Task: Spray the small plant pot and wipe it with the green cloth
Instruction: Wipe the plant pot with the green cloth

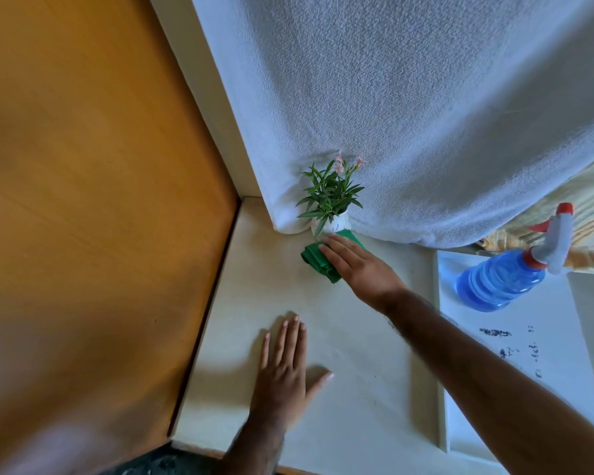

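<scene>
Right hand flat on green cloth, hiding pot base; left hand splayed.

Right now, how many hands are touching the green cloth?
1. The right hand lies on the green cloth beside the plant pot. The left hand rests flat on the white surface, apart from it.

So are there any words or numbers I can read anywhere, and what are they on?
Nothing can be read for sure.
White sheet under the spray bottle: dark printed marks, too small and blurred to read.
Spray bottle: no label shows.
Small plant pot: faint blue marks, too small to tell whether they are writing.
</scene>
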`<action>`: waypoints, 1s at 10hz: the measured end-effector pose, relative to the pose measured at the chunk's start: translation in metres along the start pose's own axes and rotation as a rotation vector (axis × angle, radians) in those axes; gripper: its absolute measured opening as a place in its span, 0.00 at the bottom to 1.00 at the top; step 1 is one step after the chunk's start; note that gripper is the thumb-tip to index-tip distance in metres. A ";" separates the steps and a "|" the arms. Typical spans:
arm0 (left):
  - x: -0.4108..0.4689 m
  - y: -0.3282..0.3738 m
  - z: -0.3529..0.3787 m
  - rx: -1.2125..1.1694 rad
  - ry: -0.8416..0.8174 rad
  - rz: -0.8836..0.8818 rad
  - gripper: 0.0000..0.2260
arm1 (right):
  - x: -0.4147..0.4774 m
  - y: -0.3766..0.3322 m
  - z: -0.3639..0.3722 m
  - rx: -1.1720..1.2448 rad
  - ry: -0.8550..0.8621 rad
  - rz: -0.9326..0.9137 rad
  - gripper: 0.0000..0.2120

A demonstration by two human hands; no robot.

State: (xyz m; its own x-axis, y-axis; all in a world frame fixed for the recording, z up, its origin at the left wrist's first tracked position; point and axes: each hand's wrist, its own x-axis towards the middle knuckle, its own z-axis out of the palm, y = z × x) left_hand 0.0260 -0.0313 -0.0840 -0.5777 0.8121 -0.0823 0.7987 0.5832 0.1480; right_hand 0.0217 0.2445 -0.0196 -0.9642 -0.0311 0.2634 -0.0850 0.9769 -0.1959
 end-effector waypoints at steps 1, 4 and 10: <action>-0.001 0.001 -0.001 -0.002 0.007 0.002 0.43 | 0.014 0.000 -0.011 -0.032 0.054 -0.057 0.21; 0.000 0.001 -0.001 0.015 0.014 0.007 0.43 | -0.001 0.021 0.009 -0.013 -0.020 -0.063 0.21; 0.001 0.000 -0.001 0.017 -0.011 0.001 0.43 | 0.007 0.020 -0.001 0.008 -0.090 -0.052 0.24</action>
State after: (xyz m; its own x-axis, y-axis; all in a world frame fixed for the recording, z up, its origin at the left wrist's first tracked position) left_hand 0.0256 -0.0308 -0.0832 -0.5750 0.8129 -0.0929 0.8021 0.5824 0.1318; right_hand 0.0136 0.2640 -0.0210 -0.9771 -0.1008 0.1873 -0.1370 0.9718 -0.1917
